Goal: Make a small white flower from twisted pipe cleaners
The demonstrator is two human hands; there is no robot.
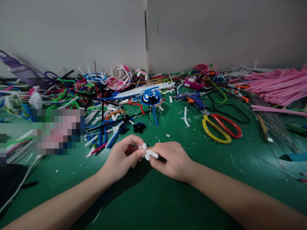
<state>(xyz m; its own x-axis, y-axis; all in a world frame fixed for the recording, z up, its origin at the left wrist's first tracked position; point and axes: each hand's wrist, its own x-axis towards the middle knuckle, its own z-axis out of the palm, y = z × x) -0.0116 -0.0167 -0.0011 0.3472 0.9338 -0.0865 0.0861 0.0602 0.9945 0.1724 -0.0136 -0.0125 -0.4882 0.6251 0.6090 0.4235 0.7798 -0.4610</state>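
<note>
Between both hands is a small white pipe cleaner [147,153], bent into petal-like loops with a short end sticking out to the right. My left hand [126,155] pinches its left side between thumb and fingertips. From the other side, my right hand [171,158] has its fingers closed against the same piece, and the fingertips are partly hidden. Just beyond the hands lie a black pipe-cleaner flower [139,127] and a blue, white and black coiled piece [151,97] with a blue stem.
Scissors [217,140] with red and yellow handles lie right of the hands, below a blue glue gun [195,99]. Pink pipe cleaners [279,84] are heaped at the far right. Mixed coloured pieces cover the back, near a purple bottle [22,72]. A grey wall [96,32] stands behind.
</note>
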